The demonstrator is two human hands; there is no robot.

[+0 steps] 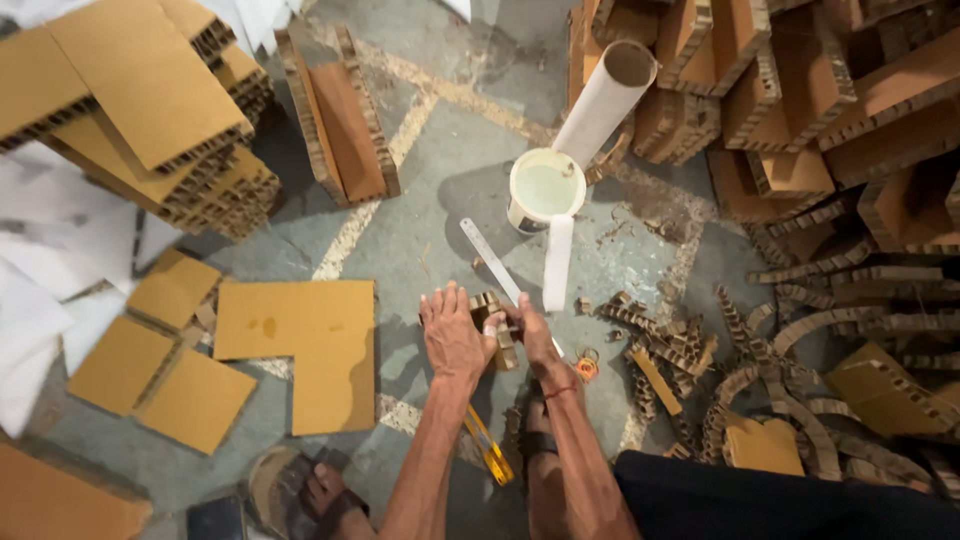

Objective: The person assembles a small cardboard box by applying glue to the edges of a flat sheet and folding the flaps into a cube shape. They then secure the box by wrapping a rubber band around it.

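Both hands meet over the concrete floor at a small honeycomb cardboard piece. My left hand covers its left side with fingers spread over it. Gripping the piece from the right is my right hand, which has a red thread at the wrist. A metal ruler lies on the floor just beyond the hands, partly hidden under them. A yellow utility knife lies on the floor between my forearms.
A white bucket of pale glue stands ahead, a white tube beside it, a cardboard tube behind. Flat L-shaped cardboard lies left. Curved honeycomb scraps pile right; stacked boards upper left. My sandalled foot is below.
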